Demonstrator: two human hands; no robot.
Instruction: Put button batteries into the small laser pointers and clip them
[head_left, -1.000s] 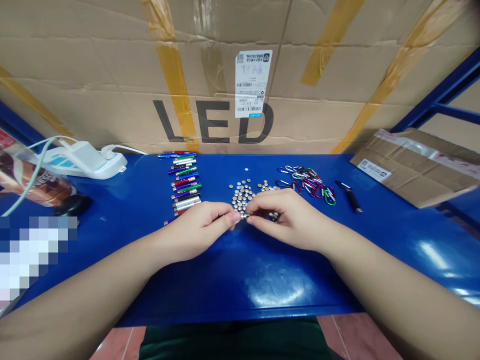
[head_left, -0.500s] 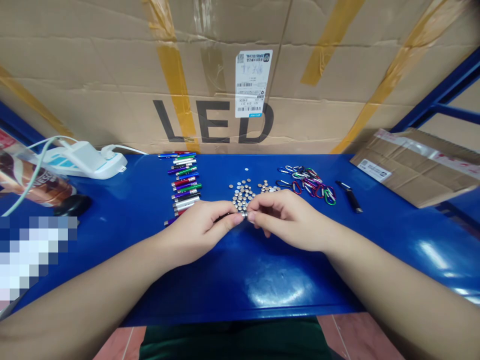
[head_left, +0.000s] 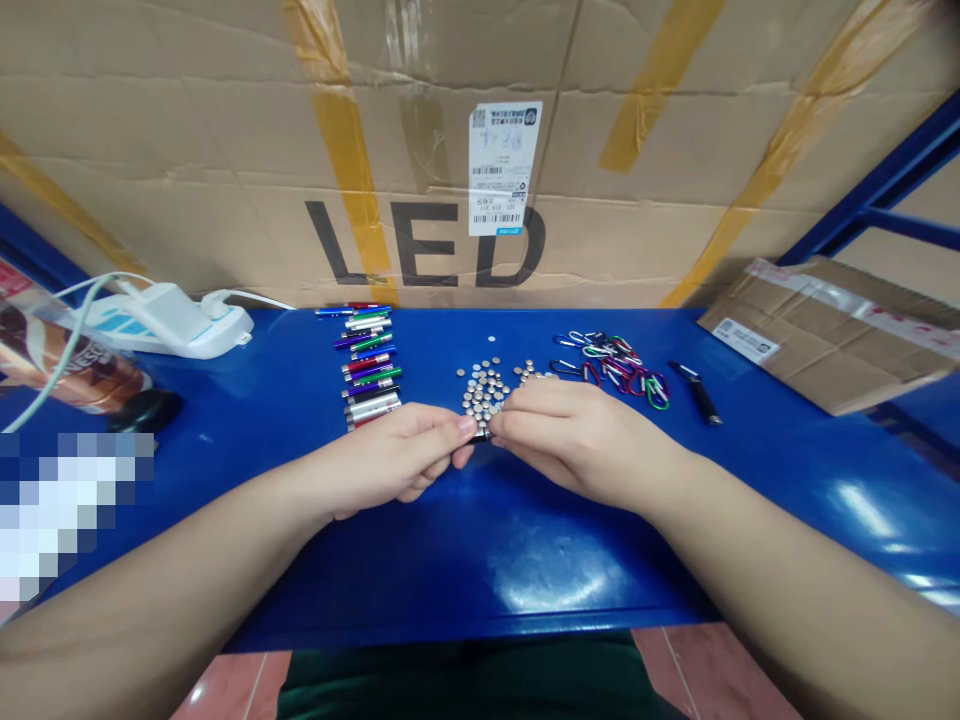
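Left hand [head_left: 390, 462] rolled further palm-up than earlier, fingers curled around dark penlight [head_left: 480, 434], right hand [head_left: 577, 442] pinching its end between fingertips, penlight held just below button cells [head_left: 482, 392], coloured carabiners [head_left: 611, 366] farther right

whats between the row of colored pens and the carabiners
In the head view, two heaps of small silver button cells lie between the row of colored pens and the carabiners.

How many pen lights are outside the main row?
2: one pen light held between the left hand and right hand; one black pen light right of the carabiners. More may be hidden.
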